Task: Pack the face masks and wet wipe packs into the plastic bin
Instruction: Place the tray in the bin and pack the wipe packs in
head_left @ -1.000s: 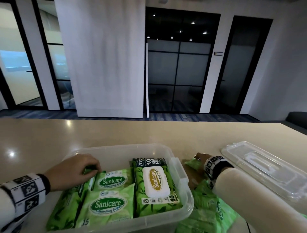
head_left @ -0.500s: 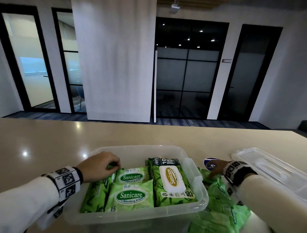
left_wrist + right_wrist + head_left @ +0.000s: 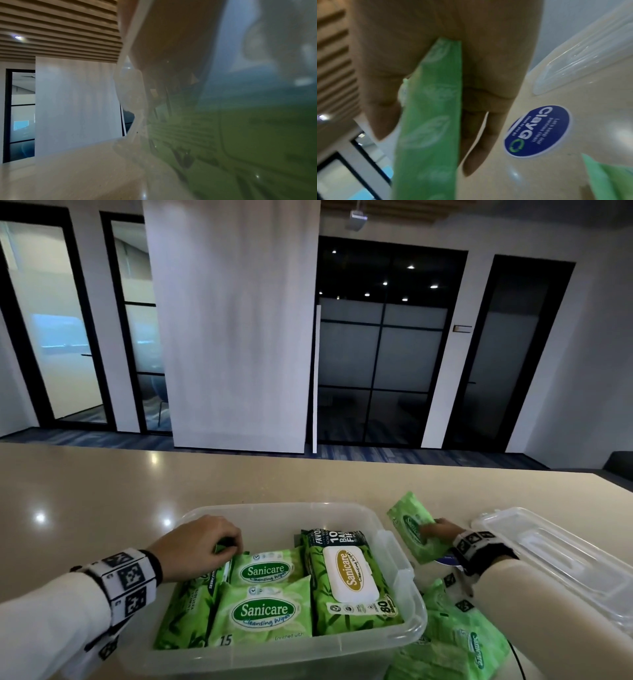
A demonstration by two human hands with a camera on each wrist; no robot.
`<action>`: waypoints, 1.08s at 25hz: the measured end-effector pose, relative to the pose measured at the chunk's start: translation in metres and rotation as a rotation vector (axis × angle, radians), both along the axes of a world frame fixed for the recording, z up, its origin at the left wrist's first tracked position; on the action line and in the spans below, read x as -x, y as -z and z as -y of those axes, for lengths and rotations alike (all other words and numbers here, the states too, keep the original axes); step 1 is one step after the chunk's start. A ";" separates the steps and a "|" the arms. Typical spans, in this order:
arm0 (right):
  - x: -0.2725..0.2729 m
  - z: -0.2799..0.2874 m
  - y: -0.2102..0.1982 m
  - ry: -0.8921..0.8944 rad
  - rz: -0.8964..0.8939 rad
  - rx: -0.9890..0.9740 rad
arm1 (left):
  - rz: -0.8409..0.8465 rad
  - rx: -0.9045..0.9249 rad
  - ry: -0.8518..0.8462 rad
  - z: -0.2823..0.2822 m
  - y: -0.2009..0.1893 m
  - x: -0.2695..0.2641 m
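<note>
R hand pinches small wipe pack, lifted off counter, beside bin. Looks light, soft, slick film; hold mid-body, not seam. L hand curled on upright pack inside bin.

Green wipe packs fill clear bin

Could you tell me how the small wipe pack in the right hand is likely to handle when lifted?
The wipe pack looks thin and soft, so probably light and a bit floppy. Its glossy film may be slippery in the right hand.
</note>
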State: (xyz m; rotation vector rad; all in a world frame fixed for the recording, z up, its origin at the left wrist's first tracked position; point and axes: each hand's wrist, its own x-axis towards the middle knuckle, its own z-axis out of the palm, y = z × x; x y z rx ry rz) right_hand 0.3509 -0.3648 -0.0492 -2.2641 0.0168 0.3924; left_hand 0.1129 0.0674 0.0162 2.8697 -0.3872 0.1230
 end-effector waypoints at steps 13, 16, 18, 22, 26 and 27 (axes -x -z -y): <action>0.099 -0.073 -0.148 -0.404 0.496 -0.114 | -0.253 -0.438 0.107 0.018 -0.013 0.002; 0.119 -0.098 -0.167 -0.461 0.699 -0.100 | -0.382 -0.423 0.096 0.026 -0.024 -0.008; 0.130 -0.110 -0.166 -0.459 0.771 -0.193 | -0.414 -0.383 0.098 0.034 -0.034 -0.015; 0.137 -0.106 -0.139 -0.287 0.364 -0.544 | -0.647 -0.379 0.064 0.045 -0.055 -0.024; 0.141 -0.083 -0.101 -0.133 0.274 -0.571 | -0.692 -0.408 0.005 0.061 -0.075 -0.034; 0.143 -0.078 -0.096 -0.120 0.248 -0.587 | -0.680 -0.406 -0.009 0.068 -0.074 -0.036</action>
